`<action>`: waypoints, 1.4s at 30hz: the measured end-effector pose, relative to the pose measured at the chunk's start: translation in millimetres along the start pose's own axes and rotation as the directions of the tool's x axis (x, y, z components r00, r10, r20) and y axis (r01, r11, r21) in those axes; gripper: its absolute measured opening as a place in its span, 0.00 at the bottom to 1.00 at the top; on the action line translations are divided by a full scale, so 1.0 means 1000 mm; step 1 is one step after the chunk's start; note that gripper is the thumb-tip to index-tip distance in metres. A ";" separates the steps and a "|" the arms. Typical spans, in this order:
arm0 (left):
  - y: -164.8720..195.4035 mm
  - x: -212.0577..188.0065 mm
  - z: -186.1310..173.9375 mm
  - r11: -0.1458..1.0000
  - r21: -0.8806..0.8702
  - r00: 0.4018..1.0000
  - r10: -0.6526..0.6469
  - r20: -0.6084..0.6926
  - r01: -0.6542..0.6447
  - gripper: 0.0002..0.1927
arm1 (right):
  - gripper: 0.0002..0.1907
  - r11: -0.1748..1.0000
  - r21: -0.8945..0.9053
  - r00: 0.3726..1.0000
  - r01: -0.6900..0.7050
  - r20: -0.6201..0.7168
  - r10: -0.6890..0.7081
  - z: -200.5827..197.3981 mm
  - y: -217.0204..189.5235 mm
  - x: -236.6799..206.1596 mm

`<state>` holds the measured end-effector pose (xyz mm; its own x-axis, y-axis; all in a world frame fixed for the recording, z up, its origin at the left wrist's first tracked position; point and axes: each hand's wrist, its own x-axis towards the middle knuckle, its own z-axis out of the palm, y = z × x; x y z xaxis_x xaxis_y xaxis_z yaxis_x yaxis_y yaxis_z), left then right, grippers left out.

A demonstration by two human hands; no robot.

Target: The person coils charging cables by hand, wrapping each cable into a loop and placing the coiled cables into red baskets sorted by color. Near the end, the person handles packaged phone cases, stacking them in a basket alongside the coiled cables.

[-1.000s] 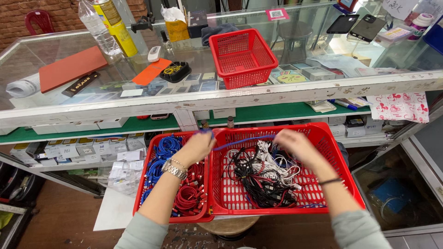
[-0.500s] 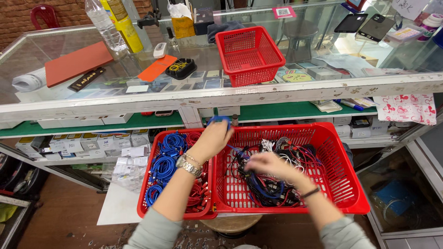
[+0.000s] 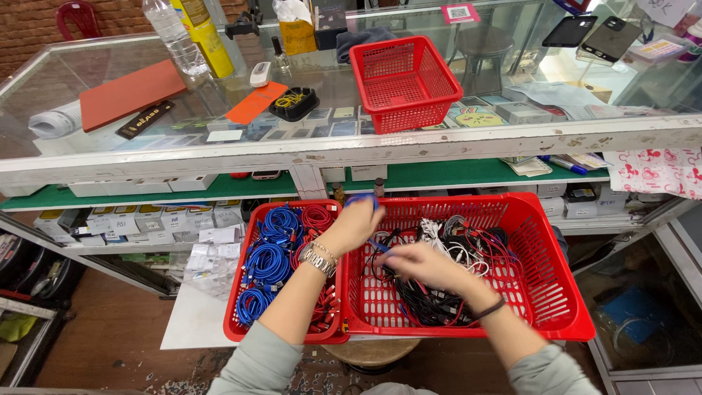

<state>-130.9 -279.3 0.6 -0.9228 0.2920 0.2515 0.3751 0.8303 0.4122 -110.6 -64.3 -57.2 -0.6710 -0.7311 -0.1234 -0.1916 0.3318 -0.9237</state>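
Head view, looking down past a glass-topped surface (image 3: 219, 124) to two red baskets side by side below it. Left hand (image 3: 357, 223) raised over the seam between the baskets, grip closed on a blue cable (image 3: 363, 199); one end shows above the fingers, another bit runs down toward the right hand. Metal watch (image 3: 319, 259) on that wrist. Right hand (image 3: 420, 265) low over the big basket (image 3: 541, 292), fingers curled together on the lower stretch of the same blue cable, just above a tangle of black, white and red cables (image 3: 453, 271); dark band on that wrist. Small basket (image 3: 238, 307) to the left holds coiled blue cables (image 3: 267, 263) and red cables (image 3: 316, 216), neatly bundled.

On the glass above: a third, empty red basket (image 3: 402, 80), an orange sheet (image 3: 131, 91), an orange card (image 3: 256, 102), a black tray (image 3: 294, 103), a clear bottle (image 3: 170, 36) and a yellow bottle (image 3: 201, 33). Green-lined shelf (image 3: 453, 174) under the glass with small white boxes (image 3: 131, 219).
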 end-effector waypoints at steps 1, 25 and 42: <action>-0.004 -0.005 -0.002 0.979 -0.104 0.952 -0.144 0.270 0.177 0.21 | 0.16 0.988 -0.145 0.995 0.061 -0.067 -0.072 -0.024 0.001 -0.001; -0.057 -0.073 0.013 -0.212 -0.951 0.958 -0.131 0.254 0.223 0.32 | 0.16 0.927 -0.070 0.829 0.370 -0.426 -0.363 0.035 -0.058 0.075; -0.120 -0.127 -0.005 0.627 -0.642 0.580 -0.745 -0.328 0.442 0.15 | 0.19 0.995 -0.009 0.957 0.096 -0.273 -0.095 0.119 -0.021 0.156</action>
<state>-58.4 -418.2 -76.0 -0.7859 -0.6053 0.1263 -0.1157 0.3446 0.9316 -125.5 -256.2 -100.1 -0.8196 -0.5688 0.0680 -0.2612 0.2654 -0.9281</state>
